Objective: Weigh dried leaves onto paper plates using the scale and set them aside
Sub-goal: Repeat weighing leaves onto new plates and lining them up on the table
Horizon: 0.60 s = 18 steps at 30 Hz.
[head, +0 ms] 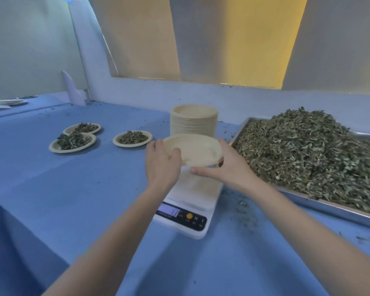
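Three filled plates [132,138] already sit toward the far left of the desk [77,189], so by my reading you are starting a fourth portion. Along the right edge the tray [340,212] carries the heap of leaves [308,154], just beside the scale [192,201], which sits near the desk's middle. Behind the scale, toward the far edge, stands the stack [193,121] of unused plates. You hold one empty plate [195,149] in the air above the scale's platform, not yet resting on it. Your left hand [161,163] grips its near-left rim with thumb on top and fingers curled beneath; your right hand [226,165] cups the right rim, thumb stretched out below. Next, I judge, you need to lower the plate flat onto the platform's middle, let go with both hands, and check the display, which is too blurred to read here, before adding leaves.
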Each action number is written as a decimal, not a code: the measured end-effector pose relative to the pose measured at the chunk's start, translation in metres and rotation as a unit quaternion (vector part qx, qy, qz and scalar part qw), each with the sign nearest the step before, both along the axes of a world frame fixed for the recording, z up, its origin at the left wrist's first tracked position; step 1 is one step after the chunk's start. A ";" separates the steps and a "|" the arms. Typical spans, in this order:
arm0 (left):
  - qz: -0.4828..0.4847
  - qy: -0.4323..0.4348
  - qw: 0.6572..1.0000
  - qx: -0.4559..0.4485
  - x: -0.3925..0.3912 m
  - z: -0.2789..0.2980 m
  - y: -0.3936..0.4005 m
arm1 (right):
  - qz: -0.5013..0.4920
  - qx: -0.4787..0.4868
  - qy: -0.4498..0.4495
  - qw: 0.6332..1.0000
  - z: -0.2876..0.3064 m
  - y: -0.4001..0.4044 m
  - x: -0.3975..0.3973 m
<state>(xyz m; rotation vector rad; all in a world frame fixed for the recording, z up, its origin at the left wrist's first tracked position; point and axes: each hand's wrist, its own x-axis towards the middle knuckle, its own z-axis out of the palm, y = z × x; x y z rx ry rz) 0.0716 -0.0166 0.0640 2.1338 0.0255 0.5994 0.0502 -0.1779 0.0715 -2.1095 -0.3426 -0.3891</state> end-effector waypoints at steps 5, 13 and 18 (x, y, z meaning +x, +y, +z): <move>-0.036 0.090 0.995 -0.011 -0.023 -0.042 0.004 | -0.032 -0.062 0.075 0.995 -0.041 0.001 -0.020; -0.058 0.144 0.987 -0.032 -0.026 -0.046 0.006 | -0.099 -0.226 0.114 0.962 -0.049 0.004 -0.019; -0.077 0.099 0.992 0.009 -0.016 -0.007 0.004 | -0.091 -0.213 0.114 0.966 -0.023 0.005 -0.009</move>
